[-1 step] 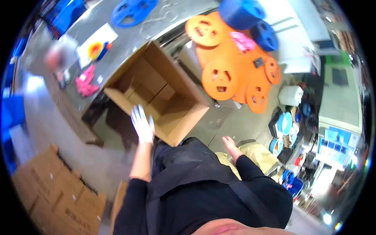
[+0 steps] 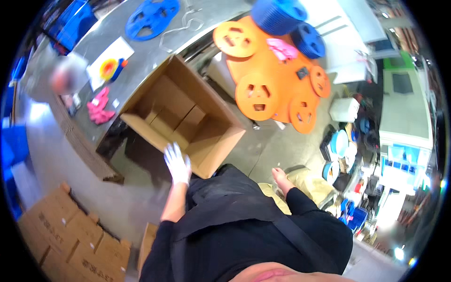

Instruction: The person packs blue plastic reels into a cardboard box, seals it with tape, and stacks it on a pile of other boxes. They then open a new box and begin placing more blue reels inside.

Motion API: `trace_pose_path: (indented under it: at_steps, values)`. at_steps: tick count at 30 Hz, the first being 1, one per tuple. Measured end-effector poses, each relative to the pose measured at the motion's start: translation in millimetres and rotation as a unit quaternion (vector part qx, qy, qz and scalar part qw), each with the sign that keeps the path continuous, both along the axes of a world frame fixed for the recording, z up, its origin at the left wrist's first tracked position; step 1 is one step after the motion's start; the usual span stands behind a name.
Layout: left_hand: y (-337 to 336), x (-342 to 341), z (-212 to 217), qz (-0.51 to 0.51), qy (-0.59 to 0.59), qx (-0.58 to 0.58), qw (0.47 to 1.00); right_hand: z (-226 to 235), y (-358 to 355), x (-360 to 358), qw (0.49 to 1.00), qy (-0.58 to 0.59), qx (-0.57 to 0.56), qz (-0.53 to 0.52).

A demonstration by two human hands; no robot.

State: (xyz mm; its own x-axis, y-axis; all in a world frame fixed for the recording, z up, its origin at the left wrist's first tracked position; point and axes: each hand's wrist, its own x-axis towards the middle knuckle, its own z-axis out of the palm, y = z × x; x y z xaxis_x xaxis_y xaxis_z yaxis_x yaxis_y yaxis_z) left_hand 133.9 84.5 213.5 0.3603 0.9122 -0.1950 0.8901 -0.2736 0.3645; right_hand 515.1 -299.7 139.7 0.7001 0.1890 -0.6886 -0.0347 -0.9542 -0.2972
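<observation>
An open, deep cardboard box (image 2: 209,107) stands in front of me, tilted in the view, with nothing seen inside. My left hand (image 2: 177,163), in a white glove, lies against the box's near left wall with its fingers stretched out and slightly spread. My right hand (image 2: 281,178) is bare and hangs low at my right side, away from the box. It appears edge-on, and most of its fingers are hidden, so its closure does not show. No object is visible in it.
A grey table (image 2: 155,51) bears a blue disc (image 2: 151,32), a pink glove (image 2: 99,107) and a yellow-orange tape roll (image 2: 109,69). Orange discs (image 2: 257,96) and stacked blue discs (image 2: 278,16) sit on an orange surface at right. Flat cardboard boxes (image 2: 70,235) lie lower left.
The whole view has shifted slightly. My left hand sits a little lower and further right along the box wall. My right hand has hardly moved.
</observation>
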Motion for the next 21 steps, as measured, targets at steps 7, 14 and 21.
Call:
trace_pose_path:
  at_steps: [7,14,21]
  values:
    - [-27.5,-51.7,-65.0,-0.047,0.044,-0.134,0.989,28.4,-32.7,24.3,0.999,0.053,0.003,-0.001]
    - [72.6,-71.5,-53.9,0.133,0.051,-0.165,0.976,66.6,225.7,110.1,0.945,0.21,0.108,0.227]
    - [-12.4,28.4,-38.2,0.244,0.103,-0.404,0.875,101.6,603.8,350.4,0.889,-0.042,0.422,0.176]
